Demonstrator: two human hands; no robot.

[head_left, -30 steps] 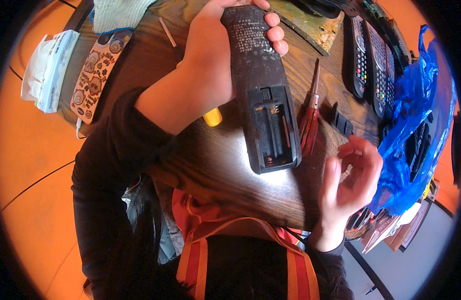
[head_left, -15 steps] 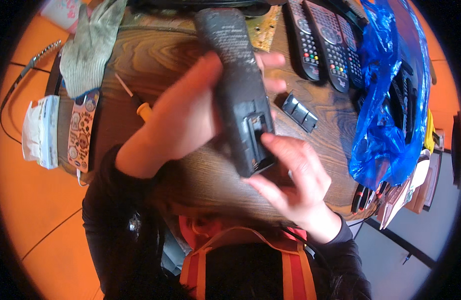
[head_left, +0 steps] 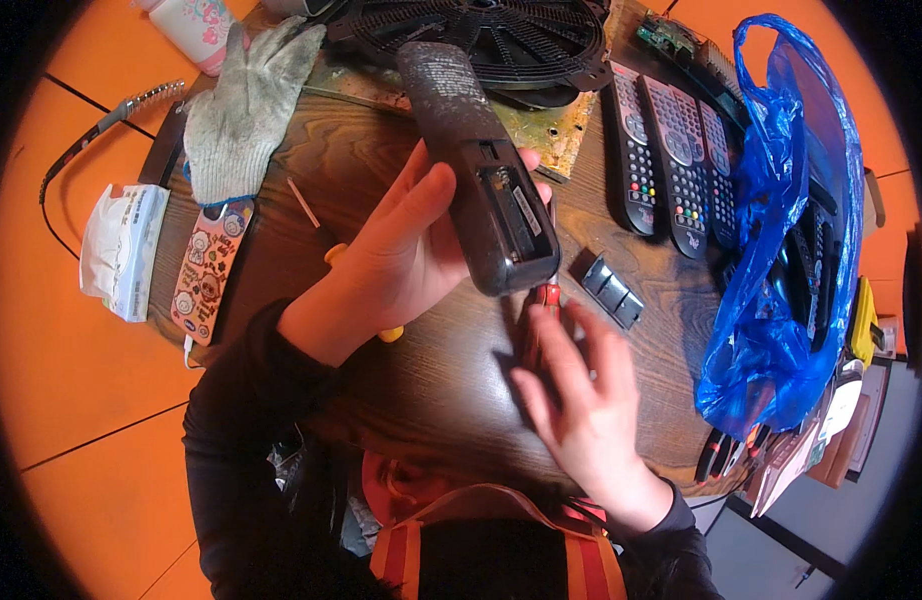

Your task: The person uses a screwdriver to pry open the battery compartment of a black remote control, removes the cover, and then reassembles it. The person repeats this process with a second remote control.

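A worn black remote control (head_left: 459, 115) is held up in my left hand (head_left: 406, 225), its back facing me. The thumb lies along one side and fingertips show past the other. Its battery compartment (head_left: 516, 210) is uncovered, with metal and a pale strip visible inside. Below the remote, my right hand (head_left: 591, 400) has its fingers apart, with the index fingertip at the handle of a red screwdriver (head_left: 548, 294). The remote hides part of the screwdriver's shaft. A small black battery cover (head_left: 613, 293) lies on the table to the right.
Several remotes (head_left: 636, 160) lie at the far right beside a blue plastic bag (head_left: 771, 330). A black fan (head_left: 491, 40) sits at the back. On the left are a glove (head_left: 246, 115), a patterned phone-like item (head_left: 211, 270) and a tissue pack (head_left: 126, 250). Yellow-handled tool (head_left: 391, 333) lies under my left wrist.
My right hand has left the battery compartment and moved down to the red screwdriver, which now shows. My left hand still holds the remote, tilted differently. The view has shifted, showing more of the fan.
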